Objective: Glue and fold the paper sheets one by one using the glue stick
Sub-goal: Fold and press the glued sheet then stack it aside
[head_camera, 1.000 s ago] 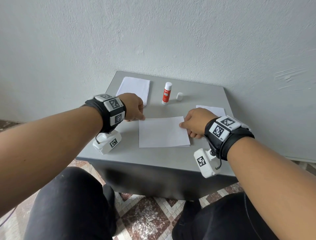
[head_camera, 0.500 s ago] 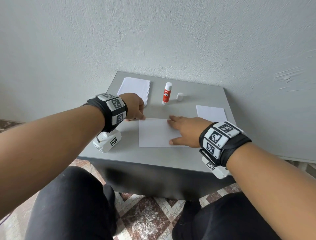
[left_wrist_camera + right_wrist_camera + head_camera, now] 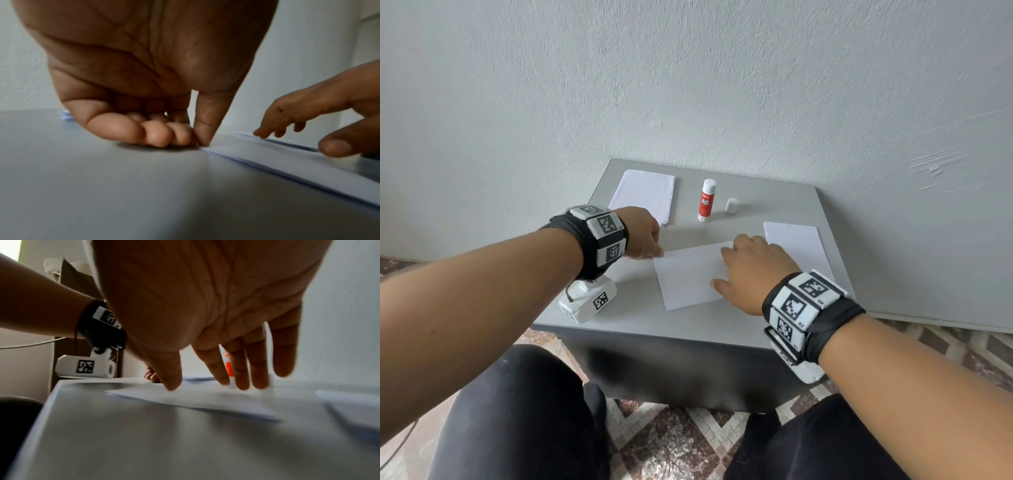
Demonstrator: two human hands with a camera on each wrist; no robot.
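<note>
**Folded sheet pinned at one corner, flattened under an open palm**

The folded white paper sheet [image 3: 690, 277] lies flat on the grey square worktop [image 3: 640, 318], nearer the person than the red-and-white glue stick [image 3: 706, 200], which stands upright and uncapped with its small white cap [image 3: 731, 205] just beside it. The left hand [image 3: 642, 236] is curled, its fingertips [image 3: 202, 141] bearing down on the sheet's far left corner. The right hand [image 3: 751, 270] is spread flat, straight fingers [image 3: 242, 382] and thumb pressing on the sheet's right part.

The sheet looks light, thin and limp, likely to slide on the smooth worktop and to crease wherever it is pressed; fresh glue inside could let the layers creep. Holding one corner down while smoothing outward from the fold seems the safest handling, and lifting it is probably best done by pinching an edge.

The head view alone gives the layout: a stack of white unfolded sheets [image 3: 645, 193] left of the glue stick, and another white sheet [image 3: 796, 241] to its right, nearer the person. The left wrist view shows what that one hides: the corner contact and the doubled layers along the sheet's edge. The right wrist view shows the fingers straight from beneath, though it is blurred.
</note>
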